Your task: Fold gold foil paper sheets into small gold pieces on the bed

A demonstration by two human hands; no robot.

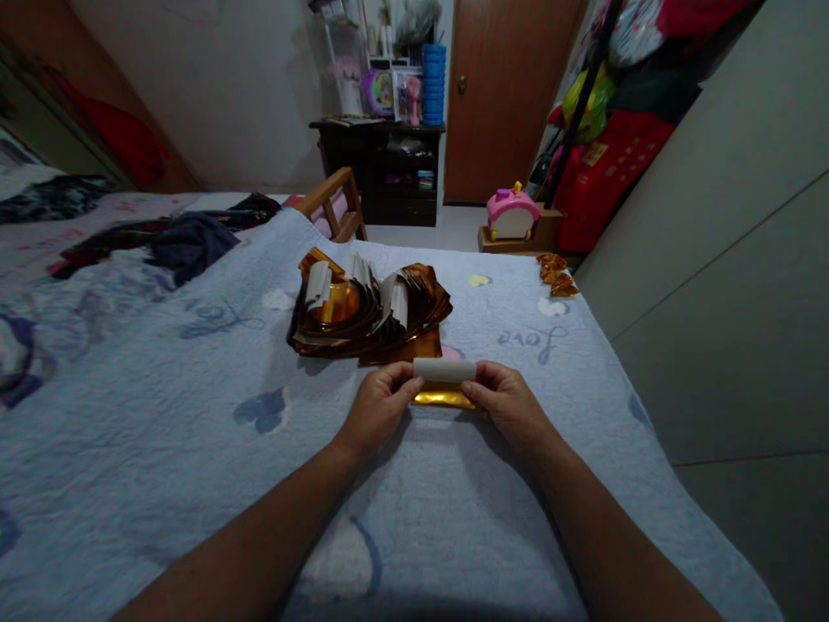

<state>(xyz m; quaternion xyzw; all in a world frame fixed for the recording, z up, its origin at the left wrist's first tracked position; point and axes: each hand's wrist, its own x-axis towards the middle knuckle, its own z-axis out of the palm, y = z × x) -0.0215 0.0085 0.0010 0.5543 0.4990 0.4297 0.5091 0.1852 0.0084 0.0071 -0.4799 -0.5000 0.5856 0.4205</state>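
Note:
Between my hands is a sheet of gold foil paper (443,399), its far part turned so that a pale grey backing strip (444,371) faces up. My left hand (382,404) pinches the left end with thumb and fingers. At the right end, my right hand (509,399) grips it the same way. Just beyond them lies a loose stack of gold foil sheets (337,333), bent into curls with grey backs showing. Several folded gold foil pieces (557,276) sit at the far right corner of the bed.
A blue patterned blanket (259,484) covers the bed. Dark clothes (194,246) lie at the left. Past the far edge are a wooden chair (337,207), a dark cabinet (382,173), a pink toy (511,212) and a door (511,104). A pale panel (731,259) stands at the right.

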